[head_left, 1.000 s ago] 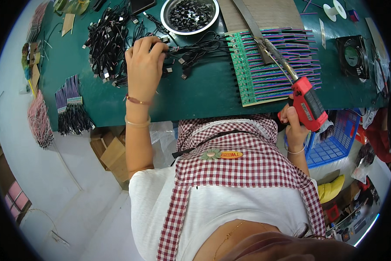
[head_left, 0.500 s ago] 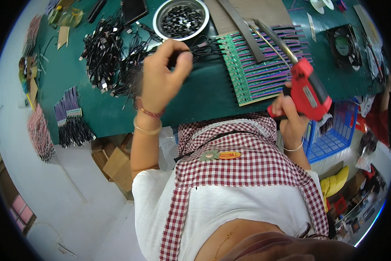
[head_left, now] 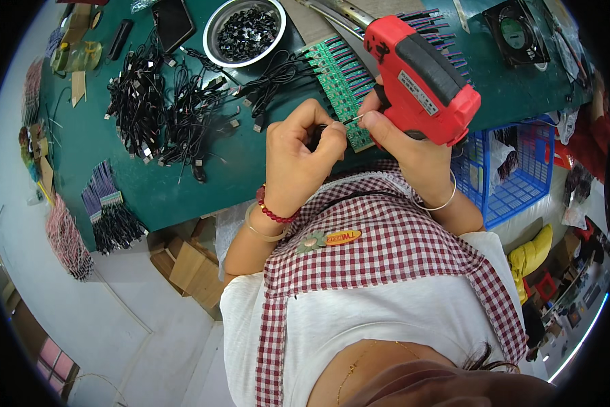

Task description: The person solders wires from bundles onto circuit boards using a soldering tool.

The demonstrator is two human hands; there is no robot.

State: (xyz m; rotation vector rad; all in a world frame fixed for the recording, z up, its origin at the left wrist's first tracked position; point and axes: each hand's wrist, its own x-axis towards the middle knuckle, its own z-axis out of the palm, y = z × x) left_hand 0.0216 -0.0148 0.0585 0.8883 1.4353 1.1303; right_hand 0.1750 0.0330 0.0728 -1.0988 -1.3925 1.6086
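diagonally forward-left, red soldering gun [head_left: 420, 74] in curled right hand [head_left: 417, 152], wire [head_left: 353, 120] in pinched left hand [head_left: 299, 152]

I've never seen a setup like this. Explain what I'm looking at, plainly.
There's no machine arm: these are a person's bare hands, seen from above by a wide fisheye camera on their head, which bends straight edges.

The right hand holds a red-and-black pistol-shaped tool with a metal barrel. A thin, pale strand spans the gap to the left hand, whose fingers are pinched together.

The dark-green tabletop bears tangled black cables, a round silver bowl of small black parts, and green circuit boards.
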